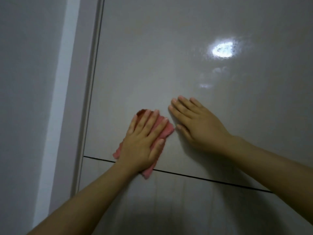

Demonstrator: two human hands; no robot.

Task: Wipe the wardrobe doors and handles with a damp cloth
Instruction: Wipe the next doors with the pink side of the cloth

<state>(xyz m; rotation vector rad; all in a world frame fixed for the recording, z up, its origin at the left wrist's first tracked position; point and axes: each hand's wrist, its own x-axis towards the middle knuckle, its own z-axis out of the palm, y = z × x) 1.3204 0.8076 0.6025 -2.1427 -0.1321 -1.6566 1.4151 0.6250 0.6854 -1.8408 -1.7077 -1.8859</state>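
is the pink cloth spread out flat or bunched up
Bunched up: the pink cloth shows thick, uneven folds poking out around the left hand, which presses it flat-fingered against the wardrobe door.

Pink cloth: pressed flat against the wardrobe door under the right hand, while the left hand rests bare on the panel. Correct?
Not quite. The head view shows the left hand pressing the pink cloth on the wardrobe door; the right hand rests bare.

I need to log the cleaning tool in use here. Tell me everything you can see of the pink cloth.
The pink cloth looks soft, a rumpled, folded fabric in salmon pink. It lies flat against the glossy grey wardrobe door, low on the panel, its lower corner crossing the dark horizontal seam. The left hand presses on it with fingers spread straight, covering its middle, so only its edges show. The right hand rests on the door beside it, not clearly touching it. Dampness cannot be judged.
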